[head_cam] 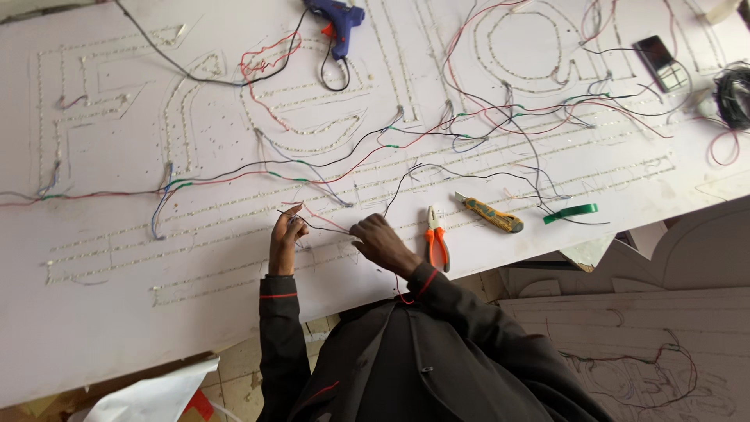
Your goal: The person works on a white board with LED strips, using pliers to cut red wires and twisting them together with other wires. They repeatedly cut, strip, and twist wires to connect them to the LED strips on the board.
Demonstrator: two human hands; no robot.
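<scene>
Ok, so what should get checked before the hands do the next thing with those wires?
1. Left hand pinching the thin wires: ok.
2. Right hand on the same wires: ok.
3. Orange pliers close beside the right hand: ok.
4. Yellow utility knife blade pulled in: cannot tell.
5. Green tape within sight on the white board: ok.
6. Blue glue gun off: cannot tell.

board: matt white sheet, smooth, dotted with small holes
wires: thin, plastic-coated, red and dark
pliers: orange plastic grips, dull metal jaws
knife: yellow plastic body
tape: glossy green
sleeves: dark matt cloth
</scene>
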